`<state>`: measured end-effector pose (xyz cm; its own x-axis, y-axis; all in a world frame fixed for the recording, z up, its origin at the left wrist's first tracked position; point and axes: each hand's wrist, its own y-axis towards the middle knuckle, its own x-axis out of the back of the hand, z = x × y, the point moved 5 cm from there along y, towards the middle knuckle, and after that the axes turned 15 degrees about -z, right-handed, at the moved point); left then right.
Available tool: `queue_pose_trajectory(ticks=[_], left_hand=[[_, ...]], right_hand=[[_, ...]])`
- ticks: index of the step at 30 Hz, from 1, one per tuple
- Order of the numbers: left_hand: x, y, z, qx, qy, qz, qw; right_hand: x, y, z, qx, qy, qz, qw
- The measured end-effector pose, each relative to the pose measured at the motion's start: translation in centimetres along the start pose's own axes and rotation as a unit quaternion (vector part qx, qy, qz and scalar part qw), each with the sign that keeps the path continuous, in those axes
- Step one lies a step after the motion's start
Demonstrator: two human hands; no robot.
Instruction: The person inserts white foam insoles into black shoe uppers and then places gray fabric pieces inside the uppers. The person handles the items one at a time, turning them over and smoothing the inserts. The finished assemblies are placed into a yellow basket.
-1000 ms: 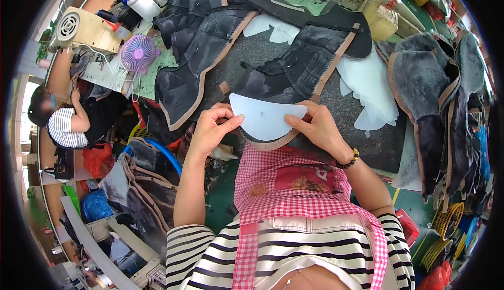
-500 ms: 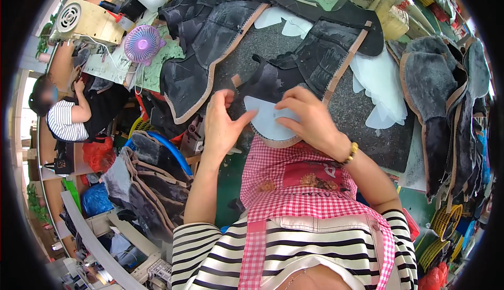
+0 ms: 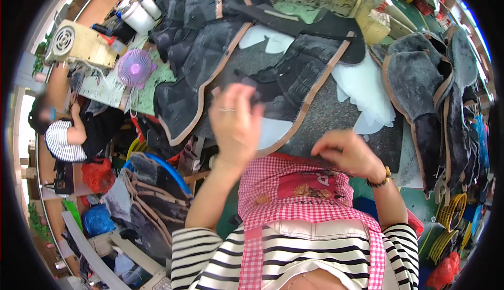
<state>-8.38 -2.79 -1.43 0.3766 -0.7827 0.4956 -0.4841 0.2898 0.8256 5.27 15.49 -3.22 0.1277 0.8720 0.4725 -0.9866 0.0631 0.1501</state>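
Note:
A black boot-shaped fabric piece (image 3: 310, 61) with a tan edge strip lies on the dark work surface in front of me. On its near, rounded end rests a pale, thin stiffener piece (image 3: 274, 132), partly hidden by my left hand. My left hand (image 3: 236, 124) is raised over the left side of that end; motion smears its fingers, so what they hold, if anything, cannot be made out. Off to the right, at the near edge of the surface, my right hand (image 3: 349, 152) has loosely bent fingers, thumb apart, and nothing visible in it.
A stack of pale cut pieces (image 3: 362, 93) lies to the right, near hanging fur-lined boot pieces (image 3: 415, 85). More black pieces (image 3: 191, 75) spread to the left, beside a small purple fan (image 3: 136, 68). A co-worker (image 3: 65, 132) sits at far left.
My right hand has come off the pale stiffener and moved right and down. My left hand has shifted right, over the black piece's end. The whole view has shifted slightly.

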Motion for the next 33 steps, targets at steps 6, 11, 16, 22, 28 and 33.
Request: queue_pose_trajectory(ticks=[6,11,16,22,28,33], left_hand=[[-11.9,0.1,-6.2,-0.024,0.022,0.151,0.988],[-8.9,1.1,-5.8,-0.120,-0.106,0.314,0.936],[-3.6,-4.9,-5.6,-0.282,-0.165,0.331,0.885],[-6.0,5.8,-0.9,-0.112,-0.117,0.168,0.972],[-16.0,9.4,8.5,-0.118,0.087,0.247,0.958],[-20.3,11.6,8.0,-0.239,0.127,0.110,0.956]], right_hand=[[0.9,-1.4,1.0,-0.178,-0.083,0.136,0.971],[7.1,-4.2,1.6,-0.104,-0.042,-0.100,0.989],[9.7,-0.8,0.6,-0.077,-0.055,-0.240,0.966],[5.1,10.1,-4.0,0.038,-0.094,-0.134,0.986],[2.2,18.2,-9.3,0.101,-0.378,-0.134,0.910],[5.6,18.8,-9.5,0.146,-0.488,-0.226,0.830]])
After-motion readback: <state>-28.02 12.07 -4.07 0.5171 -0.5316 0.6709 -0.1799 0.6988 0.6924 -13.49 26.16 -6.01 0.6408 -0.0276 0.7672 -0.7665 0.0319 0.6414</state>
